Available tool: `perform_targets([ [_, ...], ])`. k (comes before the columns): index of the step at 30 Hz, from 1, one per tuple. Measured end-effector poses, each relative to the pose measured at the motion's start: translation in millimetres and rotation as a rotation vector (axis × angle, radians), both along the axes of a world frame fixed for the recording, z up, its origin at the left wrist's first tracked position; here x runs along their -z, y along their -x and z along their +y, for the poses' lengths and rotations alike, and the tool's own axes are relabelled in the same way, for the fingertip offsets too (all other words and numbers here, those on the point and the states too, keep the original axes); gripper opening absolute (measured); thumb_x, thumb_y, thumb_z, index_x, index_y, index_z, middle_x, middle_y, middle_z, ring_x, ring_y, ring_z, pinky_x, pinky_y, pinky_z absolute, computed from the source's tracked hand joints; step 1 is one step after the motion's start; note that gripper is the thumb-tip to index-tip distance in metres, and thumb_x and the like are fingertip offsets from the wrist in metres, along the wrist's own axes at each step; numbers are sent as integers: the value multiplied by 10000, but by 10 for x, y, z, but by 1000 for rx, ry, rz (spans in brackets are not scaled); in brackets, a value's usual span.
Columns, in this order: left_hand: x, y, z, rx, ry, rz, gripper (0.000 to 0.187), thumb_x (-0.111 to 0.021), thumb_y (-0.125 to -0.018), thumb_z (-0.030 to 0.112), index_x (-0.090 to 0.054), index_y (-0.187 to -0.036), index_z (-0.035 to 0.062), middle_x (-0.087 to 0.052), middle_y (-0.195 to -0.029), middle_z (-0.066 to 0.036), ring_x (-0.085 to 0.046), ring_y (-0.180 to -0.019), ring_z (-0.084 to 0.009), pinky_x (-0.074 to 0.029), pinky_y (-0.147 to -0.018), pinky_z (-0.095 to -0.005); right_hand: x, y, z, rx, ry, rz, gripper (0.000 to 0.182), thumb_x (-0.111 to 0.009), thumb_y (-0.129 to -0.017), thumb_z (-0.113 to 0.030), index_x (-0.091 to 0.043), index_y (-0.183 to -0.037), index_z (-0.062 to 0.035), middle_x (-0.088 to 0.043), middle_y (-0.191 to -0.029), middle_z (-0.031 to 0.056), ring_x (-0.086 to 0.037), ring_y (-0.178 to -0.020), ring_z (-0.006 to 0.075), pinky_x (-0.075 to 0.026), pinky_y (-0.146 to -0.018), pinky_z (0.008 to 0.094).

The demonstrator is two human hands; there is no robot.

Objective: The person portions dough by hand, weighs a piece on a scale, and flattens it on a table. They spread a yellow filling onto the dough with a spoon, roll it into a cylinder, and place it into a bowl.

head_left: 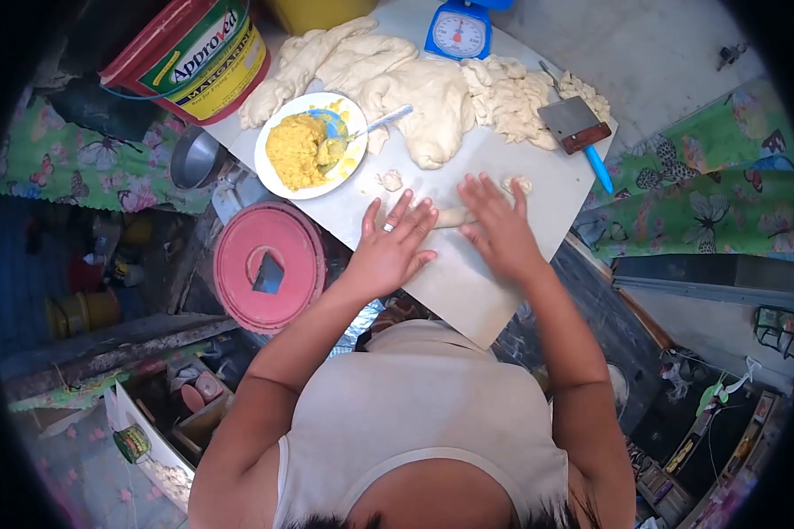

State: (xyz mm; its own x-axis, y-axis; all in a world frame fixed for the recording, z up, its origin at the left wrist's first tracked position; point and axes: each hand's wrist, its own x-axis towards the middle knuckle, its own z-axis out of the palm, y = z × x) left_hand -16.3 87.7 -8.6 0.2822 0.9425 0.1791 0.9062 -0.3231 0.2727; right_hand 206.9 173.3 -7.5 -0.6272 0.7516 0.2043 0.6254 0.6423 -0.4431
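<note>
Both palms press flat on a thin roll of dough [451,217] lying on the grey work board [468,282]. My left hand [391,249], with a ring on one finger, covers the roll's left end. My right hand [500,229] covers its right end, fingers spread; a bit of the roll shows past the fingertips. A small dough lump [390,180] sits just beyond my left hand. A large dough mass [415,88] lies at the board's far side.
A white plate [278,176] of yellow filling with a spoon [370,126] stands far left. A dough scraper [575,124], a blue-handled tool [599,168] and a blue scale [458,32] are at the far right. A margarine bucket [194,53] and a red lid [269,264] sit left.
</note>
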Motion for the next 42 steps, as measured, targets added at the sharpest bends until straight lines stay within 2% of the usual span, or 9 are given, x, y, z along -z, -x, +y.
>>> perform_targets([
  [7, 47, 43, 179, -90, 20, 44, 590, -537, -919, 406, -428, -1417, 109, -397, -1478, -111, -252, -1424, -339, -154, -1093, -595, 204, 301, 22, 27, -118, -76, 509, -582, -901, -352, -487, -1374, -189, -507, -1374, 58, -390, -1337, 236, -165, -1110, 546],
  [16, -27, 218, 336, 23, 43, -226, 384, -660, -856, 227, -624, -1203, 68, -644, -1050, -143, -581, -984, -310, -363, -940, -421, 6, 424, 103, -79, 125, 54, 283, -670, -835, -241, -668, -1097, -134, -613, -952, 68, -554, -992, 248, -371, -923, 402],
  [19, -185, 226, 367, -2, 86, -432, 307, -618, -911, 212, -643, -1165, 41, -657, -963, -129, -606, -938, -247, -407, -911, -366, -37, 447, 53, -52, 167, 257, 242, -641, -882, -255, -678, -1078, -117, -619, -904, 53, -587, -893, 223, -431, -835, 371],
  [22, -470, 161, 346, -20, 303, -1020, 312, -508, -996, 197, -587, -1238, 18, -637, -1048, -60, -552, -962, -131, -422, -906, -272, -307, 348, -209, 147, 788, 669, 271, -600, -933, -272, -654, -1119, -83, -617, -880, 45, -593, -786, 183, -471, -726, 333],
  [24, -481, 140, 404, 75, 263, -1021, 342, -521, -979, 197, -564, -1267, 17, -590, -1156, -92, -549, -1007, -162, -431, -911, -299, -362, 81, -394, 121, 1405, 1214, 390, -592, -944, -352, -588, -1182, -42, -593, -853, 39, -566, -725, 131, -471, -614, 281],
  [27, -453, 46, 427, 187, 239, -825, 359, -538, -962, 204, -563, -1263, 11, -558, -1210, -114, -558, -1010, -186, -434, -915, -316, -67, -534, -808, -77, 1475, 1654, 498, -591, -934, -401, -506, -1258, -31, -581, -870, 69, -555, -695, 145, -485, -611, 283],
  [30, -334, -141, 300, 259, 323, -792, 346, -591, -931, 198, -578, -1237, 36, -570, -1228, -151, -586, -1013, -233, -447, -904, -338, 343, -1362, -1418, 197, 1239, 1903, 523, -598, -938, -331, -428, -1339, -40, -606, -876, 93, -580, -675, 130, -480, -515, 257],
  [33, -255, -379, 184, 323, 397, -712, 342, -611, -920, 211, -583, -1211, 32, -568, -1239, -164, -576, -1068, -275, -439, -931, -358, 930, -2158, -2074, 489, 1077, 1936, 554, -493, -981, -366, -376, -1397, -21, -647, -998, 134, -652, -785, 188, -578, -708, 344],
  [42, -170, -1063, -76, 508, 393, -371, 376, -631, -887, 221, -592, -1227, 64, -569, -1264, -139, -491, -1223, -296, -318, -1042, -395, 3522, -3655, -4641, 1958, 271, 2475, 305, -420, -951, -322, -529, -1021, -45, -558, -856, 108, -576, -837, 282, -521, -812, 457],
])
